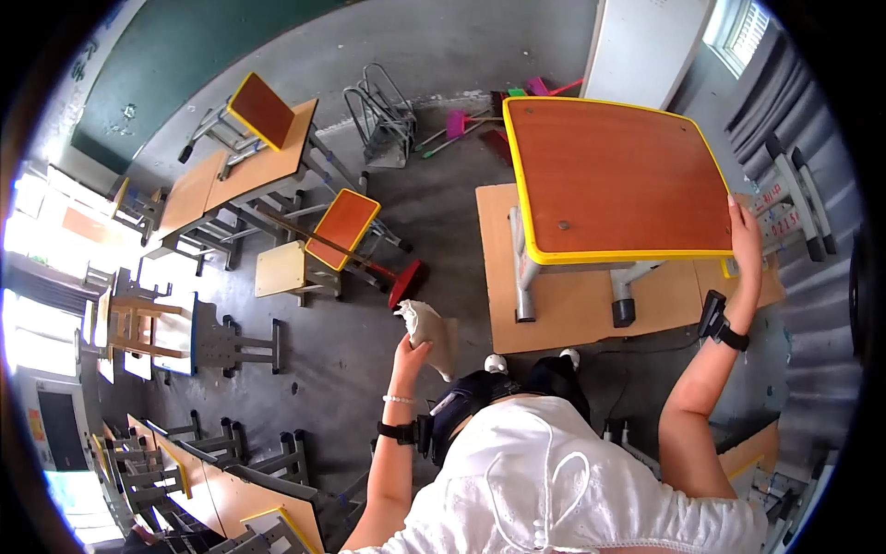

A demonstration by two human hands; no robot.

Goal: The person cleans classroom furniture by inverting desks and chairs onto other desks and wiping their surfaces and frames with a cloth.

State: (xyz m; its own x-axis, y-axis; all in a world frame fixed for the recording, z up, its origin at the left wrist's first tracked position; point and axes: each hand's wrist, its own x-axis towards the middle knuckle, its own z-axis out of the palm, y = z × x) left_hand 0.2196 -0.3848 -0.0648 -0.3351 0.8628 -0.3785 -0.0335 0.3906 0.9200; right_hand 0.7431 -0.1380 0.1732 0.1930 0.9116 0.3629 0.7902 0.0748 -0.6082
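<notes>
A crumpled off-white cloth hangs from my left hand, whose fingers are closed round its edge, over the floor left of my feet. My right hand grips the right edge of a school desk with a red-brown top and yellow rim. The desk stands upright in front of me on grey metal legs. Under it lies a flat sheet of cardboard. A small dark round mark shows near the top's front left corner.
A red broom leans across a red-topped stool to the left. Beyond are a metal hand cart, pink dustpans and a white cabinet. More desks line the left. Grey curtains hang at right.
</notes>
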